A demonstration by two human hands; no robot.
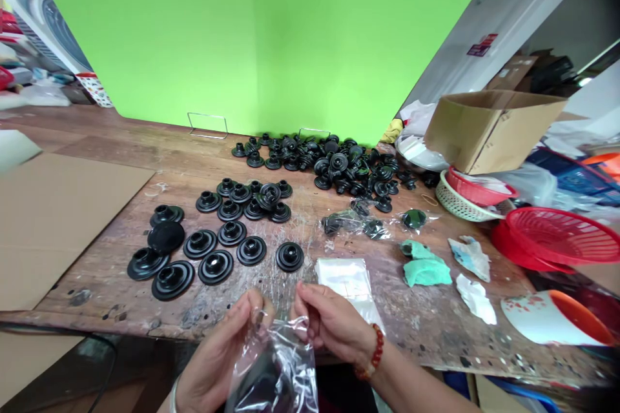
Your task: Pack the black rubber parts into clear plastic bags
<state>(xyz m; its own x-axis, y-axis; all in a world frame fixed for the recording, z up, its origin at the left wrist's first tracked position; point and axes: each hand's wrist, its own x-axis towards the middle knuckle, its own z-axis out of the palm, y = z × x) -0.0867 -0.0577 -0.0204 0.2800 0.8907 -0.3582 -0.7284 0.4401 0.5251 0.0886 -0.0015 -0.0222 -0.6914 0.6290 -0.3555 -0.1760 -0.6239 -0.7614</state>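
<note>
A clear plastic bag (278,361) hangs between my hands at the table's front edge. My left hand (232,342) pinches its upper left side, and my right hand (329,319) grips the upper right side, a red bead bracelet on that wrist. Something dark shows through the lower part of the bag; whether it lies inside or behind, I cannot tell. Just beyond my hands lies a single black round flanged part (289,257). Several more black flanged parts (216,266) are spread to the left. Beside my right hand is a stack of clear bags (343,277).
A heap of black parts (334,161) lies at the back before a green board (256,45). Several bagged parts (374,228) sit right of centre. Cardboard (62,219) covers the left. At right are a green cloth (426,268), red basket (562,235), cardboard box (489,132) and white cylinder (537,316).
</note>
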